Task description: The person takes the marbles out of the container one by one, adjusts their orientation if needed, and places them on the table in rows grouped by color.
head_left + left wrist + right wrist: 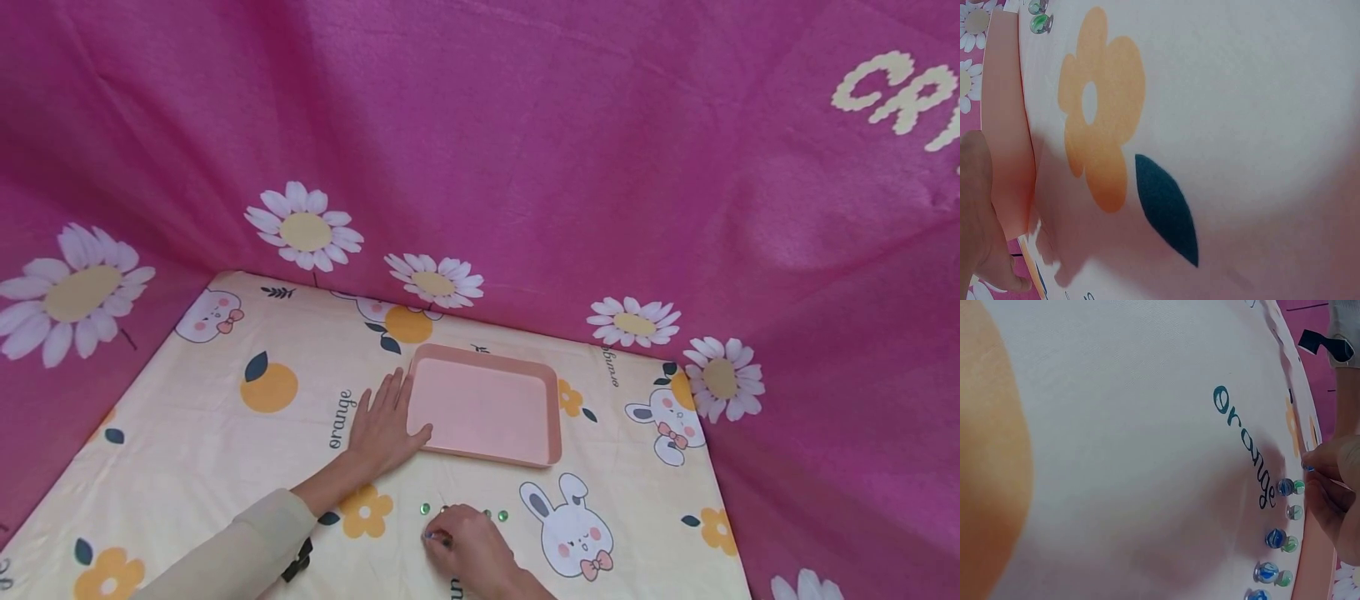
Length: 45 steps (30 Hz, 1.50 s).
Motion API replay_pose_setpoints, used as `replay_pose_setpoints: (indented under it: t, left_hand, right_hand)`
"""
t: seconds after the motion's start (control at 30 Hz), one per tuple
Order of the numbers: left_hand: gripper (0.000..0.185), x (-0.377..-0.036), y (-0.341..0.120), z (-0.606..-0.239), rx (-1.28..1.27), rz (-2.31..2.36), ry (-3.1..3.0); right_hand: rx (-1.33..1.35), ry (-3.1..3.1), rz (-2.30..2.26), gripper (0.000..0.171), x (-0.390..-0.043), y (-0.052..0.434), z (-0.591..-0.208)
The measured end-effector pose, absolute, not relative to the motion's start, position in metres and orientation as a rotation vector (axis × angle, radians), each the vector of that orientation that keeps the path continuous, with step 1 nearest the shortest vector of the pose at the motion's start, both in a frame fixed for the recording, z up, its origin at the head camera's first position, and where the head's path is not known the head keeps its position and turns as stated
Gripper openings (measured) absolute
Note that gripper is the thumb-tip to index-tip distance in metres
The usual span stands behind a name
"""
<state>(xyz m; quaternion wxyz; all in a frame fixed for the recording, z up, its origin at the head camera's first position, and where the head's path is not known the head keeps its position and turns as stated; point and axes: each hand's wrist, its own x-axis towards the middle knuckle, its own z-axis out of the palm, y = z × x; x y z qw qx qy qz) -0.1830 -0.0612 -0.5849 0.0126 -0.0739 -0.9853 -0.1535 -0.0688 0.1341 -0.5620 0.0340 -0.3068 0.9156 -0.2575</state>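
Observation:
My left hand [384,429] lies at the left side of a pink rectangular tray [556,417], its fingers straight and the thumb at the near left corner. In the left wrist view, that hand [982,219] is beside the tray's outer wall [1007,119]. Between the thumb and fingers of my right hand [472,542] is a small blue marble [1309,467], mostly covered. Green marbles [503,516] lie in a row just beyond this hand. The right wrist view shows blue marbles [1267,572] alongside green ones [1284,578] on the cloth.
A cream cloth [300,450] printed with rabbits, oranges and flowers covers the table. Magenta fabric [480,167] with daisies rises behind and at both sides. Near the left sleeve [247,542] is a black strap [298,562].

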Motion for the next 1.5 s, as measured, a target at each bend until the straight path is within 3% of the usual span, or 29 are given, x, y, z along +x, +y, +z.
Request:
replay_pose_setpoints:
  t: [0.4,1.5]
  left_hand:
    - [0.095,-0.183,-0.060,-0.586,-0.221,-0.499,-3.092]
    - [0.092,-0.184,-0.062,-0.587,-0.243,-0.529,-3.063]
  right_hand:
    - [-1.184,2.909,-0.741,0.007,-0.069,0.132,-0.568]
    - [-1.171,2.881,-0.694,0.008,-0.069,0.132,-0.577]
